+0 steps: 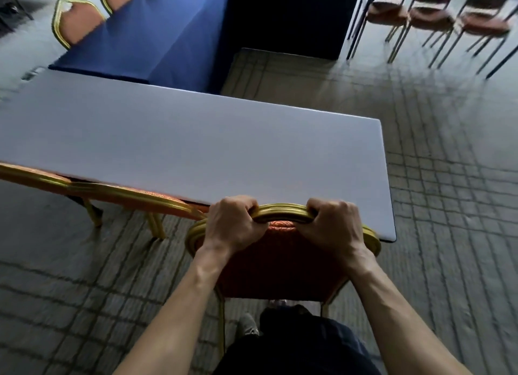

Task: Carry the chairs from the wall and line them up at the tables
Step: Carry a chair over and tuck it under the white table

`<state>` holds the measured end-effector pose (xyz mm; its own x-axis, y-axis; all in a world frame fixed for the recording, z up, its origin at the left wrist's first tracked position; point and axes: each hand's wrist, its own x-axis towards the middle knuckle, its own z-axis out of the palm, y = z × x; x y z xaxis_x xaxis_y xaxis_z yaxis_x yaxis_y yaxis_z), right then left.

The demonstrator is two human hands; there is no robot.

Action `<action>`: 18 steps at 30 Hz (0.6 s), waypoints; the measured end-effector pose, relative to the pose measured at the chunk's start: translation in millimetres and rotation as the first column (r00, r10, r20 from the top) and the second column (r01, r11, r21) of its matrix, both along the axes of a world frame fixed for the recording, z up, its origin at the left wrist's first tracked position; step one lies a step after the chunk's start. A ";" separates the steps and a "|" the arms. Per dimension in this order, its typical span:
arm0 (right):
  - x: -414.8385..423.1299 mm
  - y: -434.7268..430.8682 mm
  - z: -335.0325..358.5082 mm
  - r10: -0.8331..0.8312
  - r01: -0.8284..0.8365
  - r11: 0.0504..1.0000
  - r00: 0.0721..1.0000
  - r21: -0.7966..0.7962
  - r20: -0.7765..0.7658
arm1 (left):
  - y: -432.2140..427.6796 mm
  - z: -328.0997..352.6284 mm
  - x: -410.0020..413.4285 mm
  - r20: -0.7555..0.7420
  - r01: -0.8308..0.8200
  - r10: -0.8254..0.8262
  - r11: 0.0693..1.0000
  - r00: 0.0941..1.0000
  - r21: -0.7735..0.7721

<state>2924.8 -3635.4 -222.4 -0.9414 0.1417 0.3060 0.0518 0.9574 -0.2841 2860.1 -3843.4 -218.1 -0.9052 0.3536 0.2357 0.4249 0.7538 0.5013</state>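
A chair with a gold frame and orange-red padded back (pixel 283 265) stands right below me at the near edge of a bare white table (pixel 196 147), close to its right end. My left hand (pixel 232 226) grips the top rail of the backrest on the left. My right hand (pixel 333 226) grips the same rail on the right. To the left, two more gold-framed chairs (pixel 126 198) sit pushed in along the same table edge.
A blue-clothed table (pixel 157 35) stands beyond the white one, with gold-backed chairs (pixel 78 21) on its far left side. At the top right, several chairs (pixel 431 18) sit under another table. Patterned carpet (pixel 448 206) spreads to the right. My foot (pixel 248 324) shows below the chair.
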 end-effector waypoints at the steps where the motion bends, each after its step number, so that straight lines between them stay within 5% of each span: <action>1: -2.3 2.0 -1.8 -0.014 0.014 1.000 1.000 -0.007 0.003 | 3.3 -0.6 -6.1 0.005 0.017 -0.017 1.000 1.000 -0.011; 18: -100.6 54.1 -25.7 -0.149 0.147 0.986 0.989 -0.077 -0.021 | 66.5 -16.4 -127.4 -0.024 0.132 -0.134 0.988 0.991 -0.077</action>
